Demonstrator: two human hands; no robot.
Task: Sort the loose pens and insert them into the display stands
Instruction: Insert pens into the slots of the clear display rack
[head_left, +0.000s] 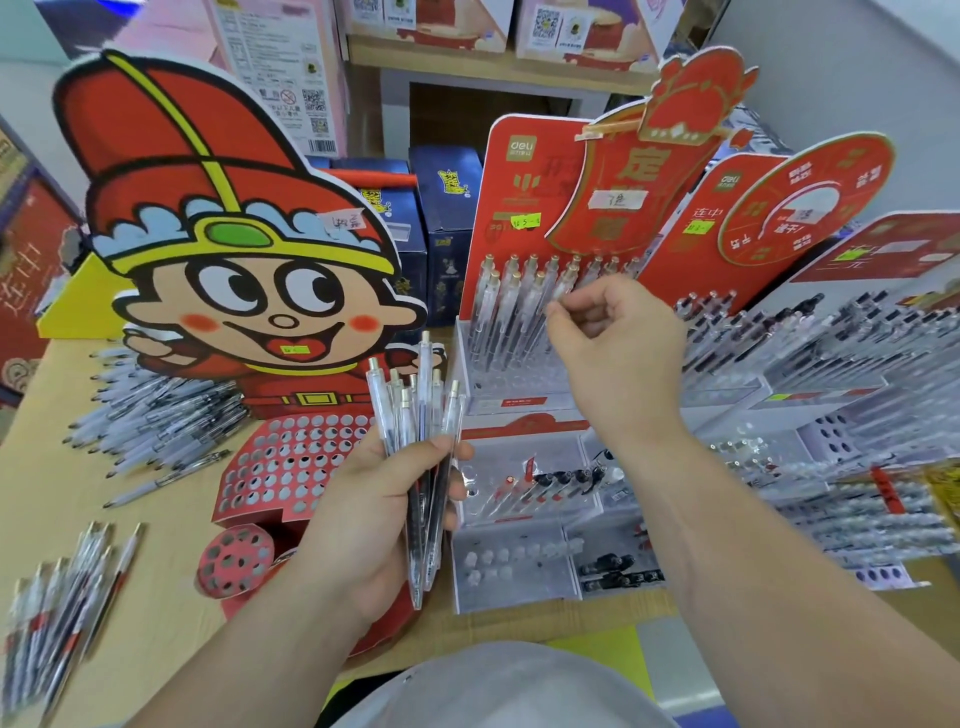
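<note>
I hold a fan of clear pens (422, 415) with gold-tipped clickers upright in my left hand (363, 519), tips down. Rows of pens (519, 312) lean in the red-backed display stand (511, 171) toward the counter's back. Loose pens (156, 426) lie heaped by the left edge, and a smaller bunch (67, 597) lies at the near-left corner.

light: bright, even, soft shadows | blur: frame edges smeared | distortion: wide-angle bowing at borders

Clear glossy plastic pens (425, 410), glossy printed cardboard cartoon stand (234, 171), matt wood-grain table (171, 525).
</note>
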